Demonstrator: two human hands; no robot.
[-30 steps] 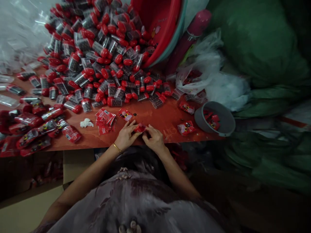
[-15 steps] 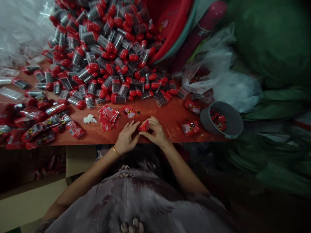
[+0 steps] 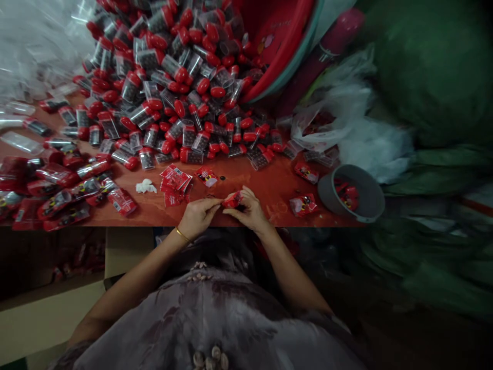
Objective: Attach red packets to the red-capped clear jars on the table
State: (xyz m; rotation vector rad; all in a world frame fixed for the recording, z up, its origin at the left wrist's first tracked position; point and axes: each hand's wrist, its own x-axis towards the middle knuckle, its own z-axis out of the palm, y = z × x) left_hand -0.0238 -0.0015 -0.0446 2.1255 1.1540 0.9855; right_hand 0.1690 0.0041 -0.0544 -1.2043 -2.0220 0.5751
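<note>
A small red printed packet point(image 3: 232, 199) is held between my hands just above the table's front edge. My right hand point(image 3: 251, 211) grips it from the right with thumb and fingers. At its left end, thumb and forefinger of my left hand point(image 3: 198, 218) are pinched together on the packet's edge. Beyond them on the table lie a stack of red printed cards point(image 3: 175, 181) and a single flat red packet point(image 3: 207, 177). A crumpled white scrap point(image 3: 146, 186) rests left of the cards.
Behind is a large heap of clear tubes with red caps point(image 3: 169, 87), against a tipped red basin point(image 3: 285, 46). Filled red packets point(image 3: 61, 190) are piled at left. A grey bucket point(image 3: 327, 192) with red packets stands at right, near a white plastic bag point(image 3: 354, 113).
My left hand's spread fingers have closed into a pinch on the packet's left end. The packet now shows more of its length between my hands.
</note>
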